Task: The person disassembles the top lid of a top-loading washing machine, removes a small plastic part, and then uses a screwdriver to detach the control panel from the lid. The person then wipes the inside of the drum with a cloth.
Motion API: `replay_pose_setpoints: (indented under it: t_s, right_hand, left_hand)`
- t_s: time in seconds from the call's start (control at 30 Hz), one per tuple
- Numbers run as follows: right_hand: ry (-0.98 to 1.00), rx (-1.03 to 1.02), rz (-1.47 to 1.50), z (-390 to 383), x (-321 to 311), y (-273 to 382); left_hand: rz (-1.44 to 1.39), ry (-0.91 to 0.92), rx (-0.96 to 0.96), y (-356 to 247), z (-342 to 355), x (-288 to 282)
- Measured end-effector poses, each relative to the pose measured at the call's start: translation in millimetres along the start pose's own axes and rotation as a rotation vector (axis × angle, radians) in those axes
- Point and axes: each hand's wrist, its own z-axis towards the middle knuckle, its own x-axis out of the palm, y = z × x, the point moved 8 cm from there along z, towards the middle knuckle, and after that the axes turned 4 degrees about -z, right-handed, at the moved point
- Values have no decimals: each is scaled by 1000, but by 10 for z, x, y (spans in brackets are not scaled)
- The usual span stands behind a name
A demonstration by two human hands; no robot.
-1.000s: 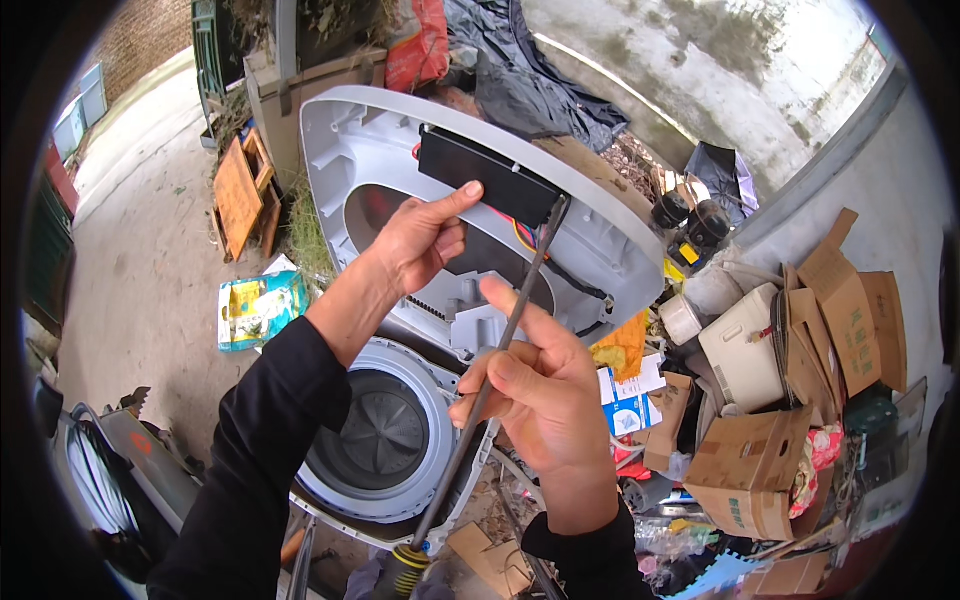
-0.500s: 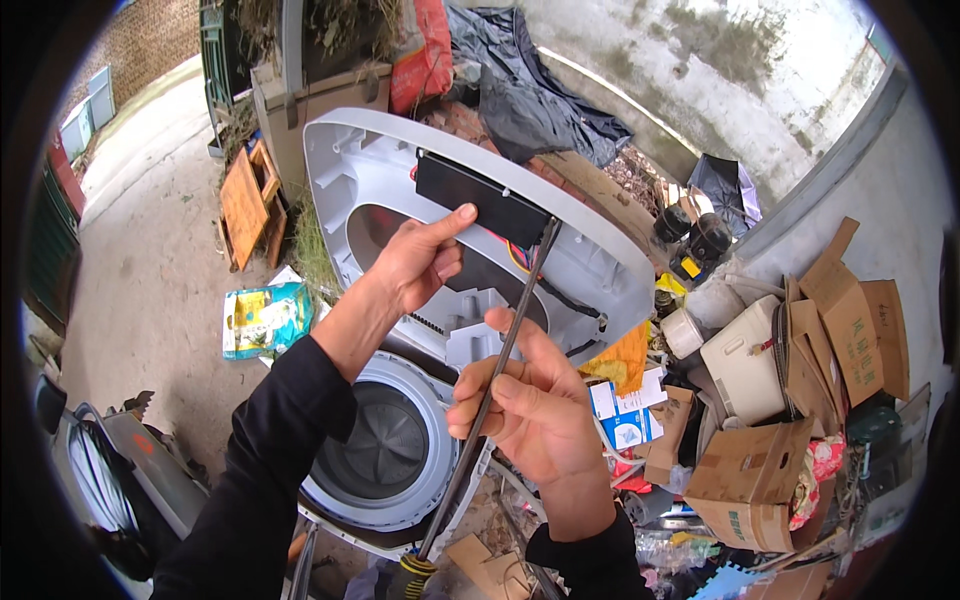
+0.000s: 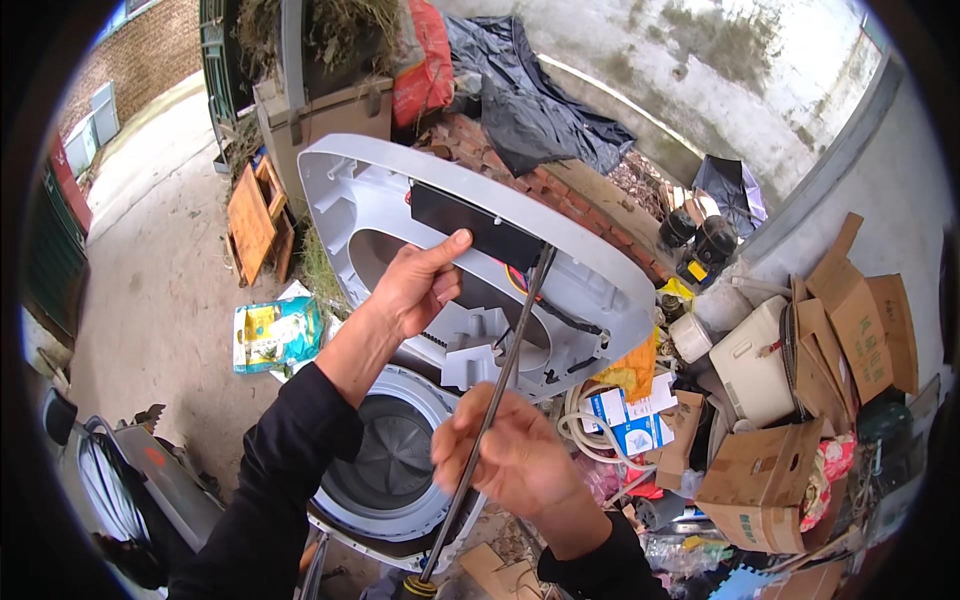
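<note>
The left hand (image 3: 415, 288) reaches up and forward in front of the washing machine top panel (image 3: 620, 287), which stands tilted up. Its forearm slants in from the lower left, the wrist bare beyond a black sleeve. The thumb is extended, its tip on the lower edge of a long black control box (image 3: 490, 232) set along the upper inside of that panel; the other fingers curl toward the palm, and whether they pinch the box cannot be told.

The right hand (image 3: 515, 455), blurred, is below the panel, palm turned left, its fingers bent about the shaft of a long screwdriver (image 3: 515, 340). The shaft crosses in front of the fingers; how tightly they close on it cannot be told. The tip meets the box's lower right corner, near some coloured wires (image 3: 515, 280), and the black-and-yellow handle (image 3: 415, 587) is at the bottom edge.

Below the panel, the round wash tub (image 3: 395, 455) shows its finned base. Left of the panel lies a teal-and-yellow bag (image 3: 280, 335). To its right are a white bucket (image 3: 690, 338), a tall cardboard box (image 3: 860, 345) with raised flaps and, lower down, a taped brown carton (image 3: 760, 485) beside a red-and-white patterned bundle (image 3: 820, 480); their contents are hidden.
</note>
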Motion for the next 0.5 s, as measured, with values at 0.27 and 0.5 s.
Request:
replay_pose_setpoints:
  t_s: [0.27,0.5]
  right_hand:
    - [249,428,-367,-412,497,-799]
    - [120,400,-500,-358,697,-691]
  left_hand:
    - [5,1,-14,4,-8,37]
    - [30,-22,-9,-10,-54,-31]
